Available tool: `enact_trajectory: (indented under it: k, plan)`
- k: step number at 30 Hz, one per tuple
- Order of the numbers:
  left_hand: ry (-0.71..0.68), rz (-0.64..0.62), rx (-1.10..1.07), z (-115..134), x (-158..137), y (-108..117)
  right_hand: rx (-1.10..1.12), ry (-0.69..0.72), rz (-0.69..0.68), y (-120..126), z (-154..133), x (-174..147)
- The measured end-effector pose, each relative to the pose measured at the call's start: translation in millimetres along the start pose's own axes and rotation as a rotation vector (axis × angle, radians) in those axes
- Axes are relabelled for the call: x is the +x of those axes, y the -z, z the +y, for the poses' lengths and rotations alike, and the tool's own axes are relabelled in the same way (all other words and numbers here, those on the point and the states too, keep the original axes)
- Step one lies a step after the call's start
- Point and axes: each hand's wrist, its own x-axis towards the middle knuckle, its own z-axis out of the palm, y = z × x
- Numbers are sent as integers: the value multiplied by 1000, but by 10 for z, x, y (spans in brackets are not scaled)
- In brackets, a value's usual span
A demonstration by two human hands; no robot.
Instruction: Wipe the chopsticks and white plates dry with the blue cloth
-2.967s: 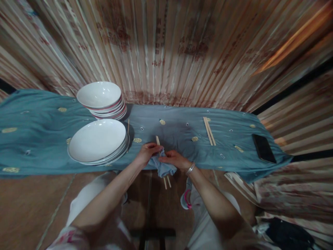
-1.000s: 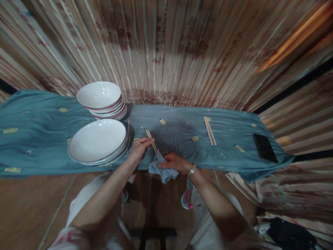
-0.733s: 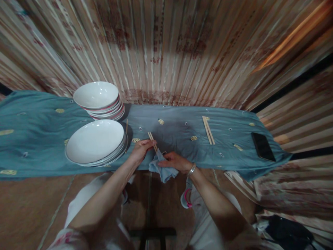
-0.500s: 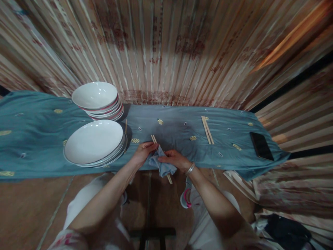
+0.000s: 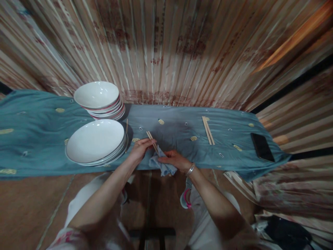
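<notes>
My left hand (image 5: 141, 148) is closed around the upper part of a pair of chopsticks (image 5: 149, 135), whose tips stick out above the fingers. A blue-grey cloth (image 5: 161, 166) is wrapped about their lower part, and my right hand (image 5: 175, 160), with a bangle at its wrist, pinches it there. Just a little of the chopsticks' lower ends shows below the cloth. Both hands are over the near edge of the cloth-covered table. To the right, apart from my hands, another pair of chopsticks (image 5: 208, 130) lies on the tablecloth.
At the left stand a stack of white plates (image 5: 95, 142) and, behind it, a stack of white bowls (image 5: 96, 94). A thin stick (image 5: 127, 135) lies beside the plates. A black phone (image 5: 262, 147) rests near the right end of the blue tablecloth (image 5: 177, 121). Curtains (image 5: 166, 52) hang behind.
My left hand has moved slightly up and left, drawing the chopsticks through the cloth, so less of them shows below it. My right hand with the cloth stays nearly in place.
</notes>
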Motion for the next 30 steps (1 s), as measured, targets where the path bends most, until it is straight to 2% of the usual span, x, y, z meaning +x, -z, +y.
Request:
enact_trajectory:
  k: [7,11,16,18,21,23,25,28,30]
  plan:
    - [14,59,-19,110,28,43,-95,-33,-143,50,-46,-112]
    - [14,82,-51,148,50,60,-221,-52,-185,116,-55,-148]
    - [-18,150,-67,180,107,106,-424,-33,-210,329,-52,-237]
    - [-9,150,-63,174,111,106,-457,-8,-171,458,-57,-281]
    - [20,86,-43,116,89,61,-431,46,-16,647,-75,-313]
    - [35,41,-17,50,70,9,-439,131,178,730,-95,-301]
    - [46,18,11,-22,57,-48,-562,248,406,756,-118,-268]
    - [42,1,49,-108,52,-117,-873,444,762,691,-141,-211]
    - [26,-5,66,-140,54,-148,-994,577,927,601,-145,-185]
